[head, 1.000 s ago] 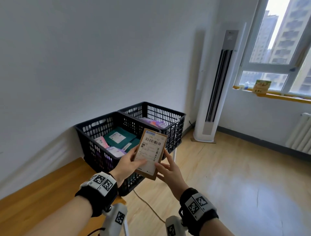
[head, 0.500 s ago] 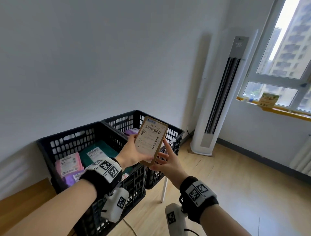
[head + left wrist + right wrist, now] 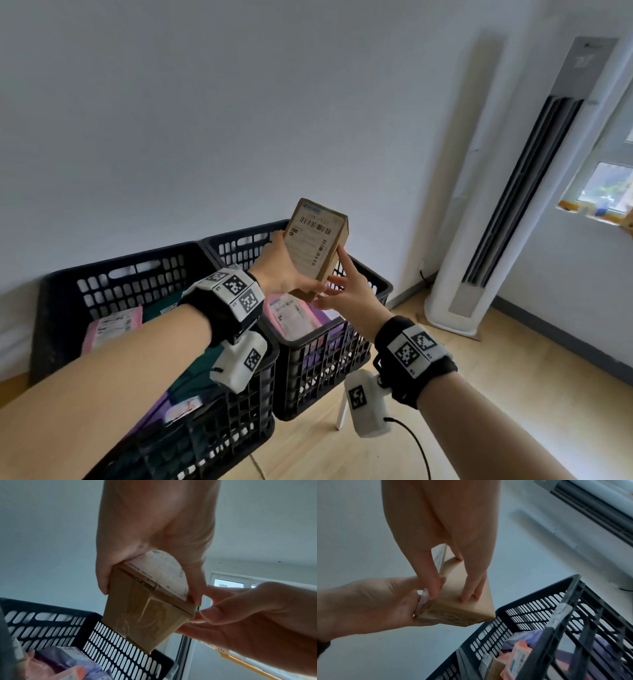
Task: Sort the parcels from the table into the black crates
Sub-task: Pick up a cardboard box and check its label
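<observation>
A brown cardboard parcel (image 3: 317,246) with a white barcode label stands tilted in the air over the right black crate (image 3: 373,275). My left hand (image 3: 284,274) grips its lower left part, thumb on the label face and fingers behind, as the left wrist view shows (image 3: 154,527). My right hand (image 3: 346,298) touches the parcel's right side with straight fingers, the index finger along the edge. In the right wrist view these fingers (image 3: 471,592) lie flat on the side face of the parcel (image 3: 464,608). The left black crate (image 3: 120,260) stands beside the right one.
Both crates hold pink, purple and green parcels (image 3: 113,323). A tall white air conditioner (image 3: 513,205) stands against the wall to the right, with a window sill (image 3: 592,214) beyond. A wooden table edge (image 3: 10,389) shows at the left, a white table leg (image 3: 340,411) below.
Both hands have carried the parcel forward and to the right, from over the left crate to over the right crate. The crates now appear closer and lower in view.
</observation>
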Demonstrator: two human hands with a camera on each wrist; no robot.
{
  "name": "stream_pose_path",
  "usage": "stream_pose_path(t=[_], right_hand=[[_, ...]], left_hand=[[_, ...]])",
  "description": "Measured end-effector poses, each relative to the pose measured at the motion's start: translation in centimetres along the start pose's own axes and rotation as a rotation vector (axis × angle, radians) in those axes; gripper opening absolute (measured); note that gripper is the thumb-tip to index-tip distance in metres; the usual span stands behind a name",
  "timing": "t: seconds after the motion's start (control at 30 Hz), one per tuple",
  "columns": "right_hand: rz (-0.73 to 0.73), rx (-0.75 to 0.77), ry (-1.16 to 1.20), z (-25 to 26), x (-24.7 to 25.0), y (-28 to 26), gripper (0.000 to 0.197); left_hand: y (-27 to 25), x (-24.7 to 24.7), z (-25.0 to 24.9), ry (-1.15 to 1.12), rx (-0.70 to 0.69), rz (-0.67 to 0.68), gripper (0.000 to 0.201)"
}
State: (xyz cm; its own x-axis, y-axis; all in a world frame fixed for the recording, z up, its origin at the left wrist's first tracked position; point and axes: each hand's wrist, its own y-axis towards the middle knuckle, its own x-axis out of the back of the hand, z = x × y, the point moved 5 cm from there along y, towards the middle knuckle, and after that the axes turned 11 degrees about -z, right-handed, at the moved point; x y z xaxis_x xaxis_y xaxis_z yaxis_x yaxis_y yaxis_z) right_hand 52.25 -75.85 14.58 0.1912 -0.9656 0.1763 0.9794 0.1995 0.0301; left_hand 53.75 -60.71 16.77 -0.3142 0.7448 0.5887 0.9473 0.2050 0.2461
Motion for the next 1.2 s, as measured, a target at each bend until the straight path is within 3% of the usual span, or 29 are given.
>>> stream_pose_path(t=[0.1,0.33,0.67,0.87,1.0,1.2], right_hand=[[0.066,0.001,-0.026,-0.6,2.7,3.5,0.113],[0.171,0.069,-0.186,-1.2,8.0,10.9,0.083],[0.26,0.254,-0.461,0.1,8.5,19.7,0.054],[0.319,0.195,-0.542,-2.2,5.6,23.9,0.066],[0.369,0.15,-0.641,-3.6,3.1,26.3,0.071],[0.351,0.23,-0.726,-3.0,-0.3,30.1,0.088]], left_hand=[[2.6,-1.8,-0.8,0.044,0.053,-0.04,0.103],[7.1,-5.0,-1.1,0.195,0.218,-0.02,0.093],[11.6,-5.9,1.7,0.353,0.311,-0.012,0.11],[14.5,-5.9,3.9,0.413,0.386,0.012,0.116],[16.3,-5.6,6.1,0.426,0.443,0.012,0.108],[18.5,-5.7,9.5,0.508,0.429,0.121,0.116]])
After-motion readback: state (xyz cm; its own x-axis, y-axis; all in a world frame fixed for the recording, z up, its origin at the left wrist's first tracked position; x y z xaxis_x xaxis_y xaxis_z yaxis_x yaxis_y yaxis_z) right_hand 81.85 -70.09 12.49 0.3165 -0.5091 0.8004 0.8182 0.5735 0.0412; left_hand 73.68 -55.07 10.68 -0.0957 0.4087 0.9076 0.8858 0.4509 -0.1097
